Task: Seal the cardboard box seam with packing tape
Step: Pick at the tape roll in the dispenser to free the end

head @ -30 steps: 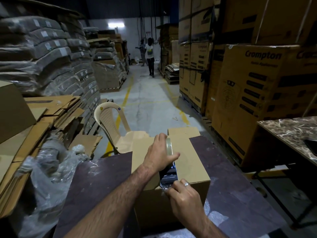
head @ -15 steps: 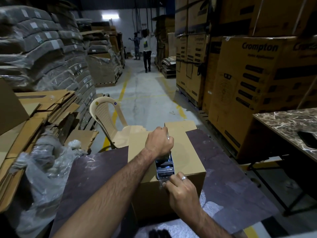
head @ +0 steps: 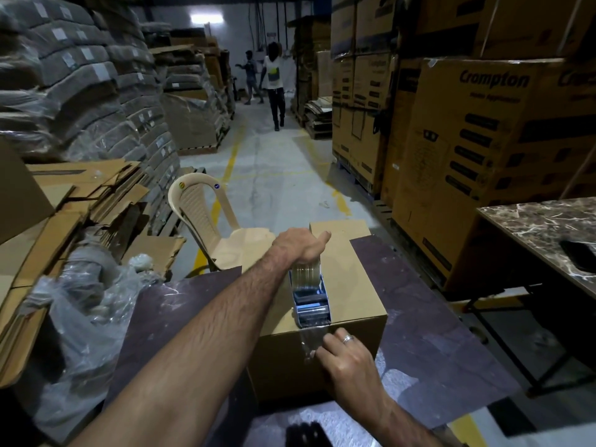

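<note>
A brown cardboard box (head: 351, 285) stands on a dark purple tabletop (head: 432, 337) in front of me. A blue tape dispenser (head: 311, 301) with a clear tape roll lies along the box's top seam. My left hand (head: 301, 245) grips the dispenser from above at the roll. Clear tape (head: 306, 341) runs from the dispenser over the box's near edge and down its front face. There my right hand (head: 346, 358), wearing a ring, presses the tape end against the front face with its fingers.
A beige plastic chair (head: 206, 217) stands just beyond the table at the left. Flattened cartons and plastic wrap (head: 80, 301) pile up on the left. A marble-topped table (head: 541, 227) is at the right, tall stacked cartons (head: 483, 140) behind it. Two people (head: 274, 82) are far down the aisle.
My left hand has pushed the dispenser farther along the top seam, away from me. My right hand has stayed at the box's front edge on the tape end. A person in the aisle walks closer.
</note>
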A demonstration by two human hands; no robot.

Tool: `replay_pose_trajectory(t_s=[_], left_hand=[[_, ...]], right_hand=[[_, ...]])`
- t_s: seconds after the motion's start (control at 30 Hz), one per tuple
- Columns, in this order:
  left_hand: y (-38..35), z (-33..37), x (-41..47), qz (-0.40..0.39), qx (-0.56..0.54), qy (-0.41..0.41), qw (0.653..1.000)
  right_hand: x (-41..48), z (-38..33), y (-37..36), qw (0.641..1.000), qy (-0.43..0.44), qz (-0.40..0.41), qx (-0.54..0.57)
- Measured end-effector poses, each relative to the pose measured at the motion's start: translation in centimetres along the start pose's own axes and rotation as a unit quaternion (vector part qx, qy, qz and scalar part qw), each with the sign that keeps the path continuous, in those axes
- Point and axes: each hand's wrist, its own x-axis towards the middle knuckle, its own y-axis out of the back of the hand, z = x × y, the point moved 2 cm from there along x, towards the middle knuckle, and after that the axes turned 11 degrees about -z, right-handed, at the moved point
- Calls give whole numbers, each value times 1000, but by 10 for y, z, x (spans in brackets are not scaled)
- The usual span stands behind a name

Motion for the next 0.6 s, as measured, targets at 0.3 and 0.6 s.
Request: replay_pose_trajectory(t_s=[0.3, 0.6], left_hand=[[-23, -19, -49, 113, -118, -87, 983], [-29, -4, -53, 145, -142, -82, 976]], right_hand=[[-13, 0, 1, 998, -40, 15, 45], [-17, -13, 10, 997, -41, 33, 50]])
